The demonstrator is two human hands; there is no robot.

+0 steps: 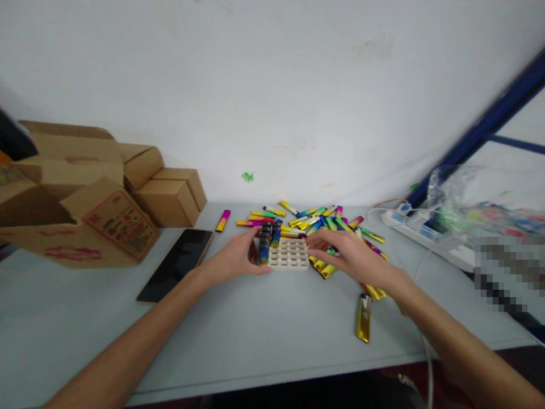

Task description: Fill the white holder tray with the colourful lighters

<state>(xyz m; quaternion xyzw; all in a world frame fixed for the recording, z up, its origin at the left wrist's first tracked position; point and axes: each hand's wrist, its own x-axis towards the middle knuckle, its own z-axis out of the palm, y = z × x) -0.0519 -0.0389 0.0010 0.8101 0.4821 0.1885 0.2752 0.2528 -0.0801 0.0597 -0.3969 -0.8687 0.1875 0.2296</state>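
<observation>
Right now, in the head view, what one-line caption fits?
Left hand rests against a white slotted tray holding a few upright lighters; right hand spreads over loose colourful lighters beside it.

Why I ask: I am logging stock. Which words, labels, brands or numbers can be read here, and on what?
None can be read.
Red printed label on the open brown cardboard box: too blurred to read.
Red marks on that box's front: blurred.
Green mark on the white wall: a smear, no letters.
Colourful metallic lighters: no print visible.
Pixelated patch at right: masked.
</observation>
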